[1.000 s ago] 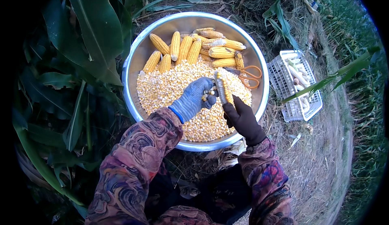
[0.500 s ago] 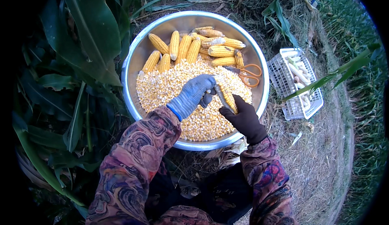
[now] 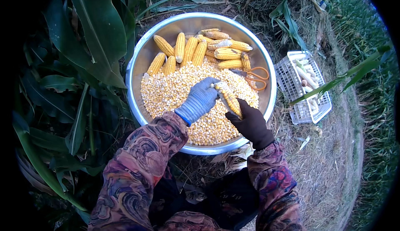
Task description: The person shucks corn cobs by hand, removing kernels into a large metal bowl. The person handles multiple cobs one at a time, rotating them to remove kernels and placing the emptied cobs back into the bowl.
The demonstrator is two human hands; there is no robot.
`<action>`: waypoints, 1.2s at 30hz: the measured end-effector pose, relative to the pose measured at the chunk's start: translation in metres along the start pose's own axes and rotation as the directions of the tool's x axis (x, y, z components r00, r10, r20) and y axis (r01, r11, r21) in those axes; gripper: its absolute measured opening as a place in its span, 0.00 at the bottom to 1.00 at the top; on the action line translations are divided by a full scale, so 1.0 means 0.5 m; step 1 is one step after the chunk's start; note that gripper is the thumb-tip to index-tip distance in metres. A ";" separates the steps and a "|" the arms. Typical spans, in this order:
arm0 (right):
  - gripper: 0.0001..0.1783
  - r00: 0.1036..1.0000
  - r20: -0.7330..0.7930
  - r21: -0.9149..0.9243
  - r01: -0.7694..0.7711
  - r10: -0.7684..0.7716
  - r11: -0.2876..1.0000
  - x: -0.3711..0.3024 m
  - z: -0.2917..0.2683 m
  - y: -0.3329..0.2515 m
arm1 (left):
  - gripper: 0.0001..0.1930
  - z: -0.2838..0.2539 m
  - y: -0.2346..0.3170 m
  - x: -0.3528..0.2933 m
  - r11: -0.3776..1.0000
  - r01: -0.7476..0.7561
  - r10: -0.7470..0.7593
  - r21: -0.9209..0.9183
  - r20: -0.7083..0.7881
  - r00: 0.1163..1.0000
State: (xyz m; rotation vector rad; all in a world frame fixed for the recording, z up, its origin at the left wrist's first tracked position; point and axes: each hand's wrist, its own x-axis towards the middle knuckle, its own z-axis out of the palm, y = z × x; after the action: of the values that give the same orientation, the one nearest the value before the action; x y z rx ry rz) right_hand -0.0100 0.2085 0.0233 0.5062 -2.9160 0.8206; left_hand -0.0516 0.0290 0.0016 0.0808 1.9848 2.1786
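A partly shelled corn cob [image 3: 228,98] is held tilted over a heap of loose corn kernels [image 3: 179,91] in a large metal basin [image 3: 132,98]. My right hand [image 3: 252,125], in a dark brown glove, grips the cob's lower end. At the upper end, my left hand [image 3: 199,100], in a blue-grey knit glove, presses its closed fingers against the cob. Rows of yellow kernels remain along one side of it; a paler strip runs beside them. Several whole yellow cobs [image 3: 189,50] lie along the basin's far side. Orange-handled scissors [image 3: 256,78] rest among kernels at the right.
Right of the basin, a white plastic crate [image 3: 287,75] holds several pale stripped cobs. Tall green corn leaves [image 3: 98,27] crowd the left side. Dry straw [image 3: 329,156] covers the ground at right, with green grass [image 3: 381,118] beyond.
My left hand has turned slightly at the cob's upper end, and more of the cob's kernel rows now face up. My right hand keeps its hold almost in place.
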 end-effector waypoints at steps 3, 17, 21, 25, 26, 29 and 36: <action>0.27 1.000 -0.020 0.006 -0.010 0.010 1.000 0.001 -0.001 0.003 | 0.15 -0.022 0.024 -0.014 0.958 0.147 -0.116 -0.246 0.136 0.984; 0.27 1.000 -0.029 -0.034 0.004 -0.005 0.999 0.000 -0.001 0.004 | 0.12 -0.021 0.014 0.001 0.938 0.209 -0.186 -0.275 0.108 0.977; 0.28 0.992 -0.108 -0.189 0.036 -0.058 0.981 -0.002 -0.002 0.002 | 0.14 -0.028 0.028 -0.002 0.936 0.293 -0.259 -0.196 0.181 0.949; 0.28 0.996 -0.077 -0.297 0.008 -0.032 0.955 0.001 -0.004 -0.008 | 0.13 -0.015 0.020 -0.004 0.953 0.302 -0.301 0.026 0.213 0.930; 0.28 0.998 -0.058 -0.316 -0.005 -0.014 0.949 0.003 -0.005 -0.012 | 0.13 -0.015 0.023 -0.006 0.953 0.303 -0.300 0.016 0.199 0.933; 0.28 1.000 -0.018 -0.348 -0.013 0.007 0.937 0.005 -0.007 -0.020 | 0.13 -0.016 0.026 -0.008 0.954 0.300 -0.299 0.021 0.177 0.938; 0.29 0.999 0.028 -0.314 0.040 -0.033 0.948 0.000 0.002 -0.017 | 0.11 -0.019 0.016 -0.009 0.966 0.253 -0.257 0.045 0.188 0.948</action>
State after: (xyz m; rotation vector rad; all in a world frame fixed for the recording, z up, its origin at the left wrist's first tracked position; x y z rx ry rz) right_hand -0.0069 0.2012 0.0268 0.5386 -2.9643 0.3330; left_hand -0.0498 0.0180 0.0089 0.0330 1.8003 1.9119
